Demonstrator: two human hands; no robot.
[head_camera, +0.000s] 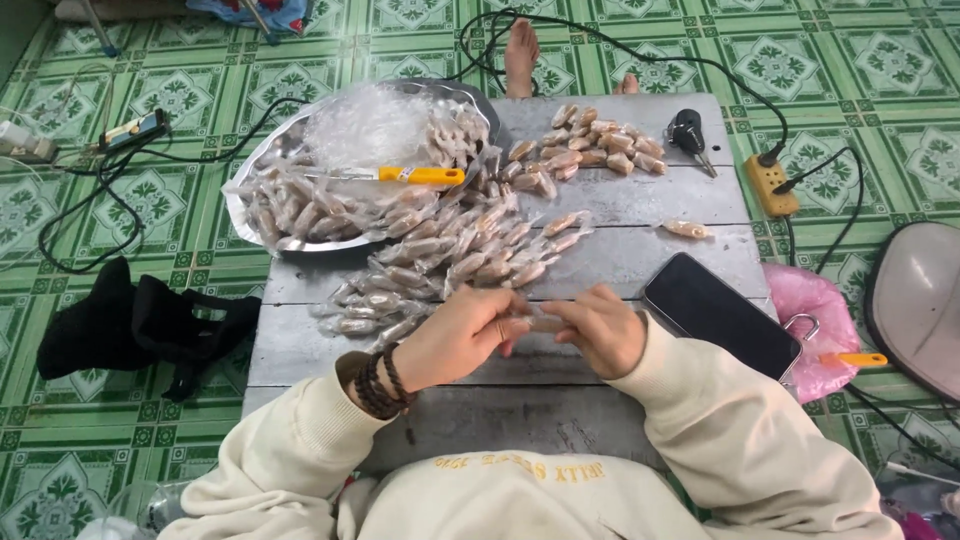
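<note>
Small wrapped candy (545, 322) — pale brown, in clear film — pinched between both hands just above the near planks of the low grey table (620, 200). Left hand (462, 333) curled, fingertips closed on one end of the wrapper; right hand (601, 328) likewise closed on the other end; how tightly the film is twisted cannot be told, the fingers cover it. Risks, as judged: the slick film could slip from the fingertips and the piece drop onto the boards or roll into a gap between planks; an uneven pull could tear the wrapper. Just beyond the fingers lies a loose heap of wrapped candies (450, 265) — a sleeve or wrist brushing it could scatter pieces off the left edge. Further beyond, a second smaller pile (590, 145), and one stray candy (688, 229) to the right. Beyond-left of the fingers, a metal tray (262, 225) overhangs the table edge, holding more pieces, clear wrappers and a yellow-handled knife (400, 175); a knock could tip it. Right of the fingers, a dark phone (720, 313); keys (688, 135) at the far corner. Floor: green patterned tiles (850, 60), with black cables, a power strip (772, 183), a black cloth (130, 325) and a pink bag (815, 320).
</note>
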